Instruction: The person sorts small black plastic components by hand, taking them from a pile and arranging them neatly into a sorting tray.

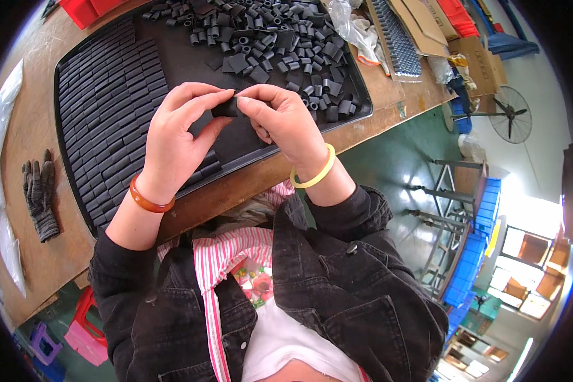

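Note:
Over a large black tray, both of my hands meet at a small black piece. My left hand grips it between thumb and fingers. My right hand pinches at its right edge, with the other fingers curled in; the fingertips partly cover the piece. Tight rows of black pieces fill the tray's left side. Loose short black tubes and flat black bits lie heaped toward the tray's far right.
A dark knitted glove and clear plastic wrap lie left of the tray. Red bins stand at the far left. Cardboard and a ridged grey sheet are at the far right. Beyond the bench are a fan and blue crates.

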Demonstrator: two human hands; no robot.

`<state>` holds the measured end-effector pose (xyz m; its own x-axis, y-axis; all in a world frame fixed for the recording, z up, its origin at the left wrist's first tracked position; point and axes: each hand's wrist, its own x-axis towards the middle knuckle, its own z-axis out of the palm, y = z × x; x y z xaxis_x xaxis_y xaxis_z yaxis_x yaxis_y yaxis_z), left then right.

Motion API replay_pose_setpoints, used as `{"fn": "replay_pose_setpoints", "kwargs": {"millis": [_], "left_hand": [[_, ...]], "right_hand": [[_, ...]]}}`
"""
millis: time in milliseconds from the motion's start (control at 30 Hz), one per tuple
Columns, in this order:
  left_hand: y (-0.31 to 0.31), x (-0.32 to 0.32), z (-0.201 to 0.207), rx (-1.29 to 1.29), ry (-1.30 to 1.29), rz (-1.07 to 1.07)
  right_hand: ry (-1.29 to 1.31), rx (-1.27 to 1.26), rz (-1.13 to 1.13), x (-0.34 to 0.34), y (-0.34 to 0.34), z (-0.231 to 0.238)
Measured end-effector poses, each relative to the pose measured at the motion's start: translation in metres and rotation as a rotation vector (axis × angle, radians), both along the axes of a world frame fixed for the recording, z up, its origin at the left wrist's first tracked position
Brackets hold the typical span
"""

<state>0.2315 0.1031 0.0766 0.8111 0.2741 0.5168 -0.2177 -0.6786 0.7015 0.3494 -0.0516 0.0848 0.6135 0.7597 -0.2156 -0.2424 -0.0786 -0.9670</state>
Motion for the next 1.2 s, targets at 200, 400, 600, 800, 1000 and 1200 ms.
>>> {"fn": "replay_pose_setpoints", "kwargs": {"millis": [200, 400, 600, 800, 1000, 1200], "left_hand": [[-0.004, 0.000, 0.003, 0.117, -0.061, 0.016], [-0.002, -0.001, 0.005, 0.243, -0.078, 0.070], [-0.001, -0.002, 0.004, 0.003, -0.035, 0.085], [-0.003, -0.003, 0.006, -0.265, 0.061, 0.038], [0.000, -0.003, -0.002, -0.363, 0.109, -0.008], [-0.002, -0.004, 0.000, -0.468, 0.119, -0.012]], "right_hand": [[-0.585, 0.017, -0.142, -0.005, 0.006, -0.011], [-0.986, -0.065, -0.157, -0.008, 0.009, -0.003], [-0.592, 0.017, -0.075, -0.001, 0.005, -0.006], [-0.292, 0.063, -0.064, -0.005, 0.001, 0.002], [-0.686, 0.035, -0.035, -0.010, 0.011, 0.004], [-0.474, 0.011, -0.189, -0.011, 0.015, -0.009]]}}
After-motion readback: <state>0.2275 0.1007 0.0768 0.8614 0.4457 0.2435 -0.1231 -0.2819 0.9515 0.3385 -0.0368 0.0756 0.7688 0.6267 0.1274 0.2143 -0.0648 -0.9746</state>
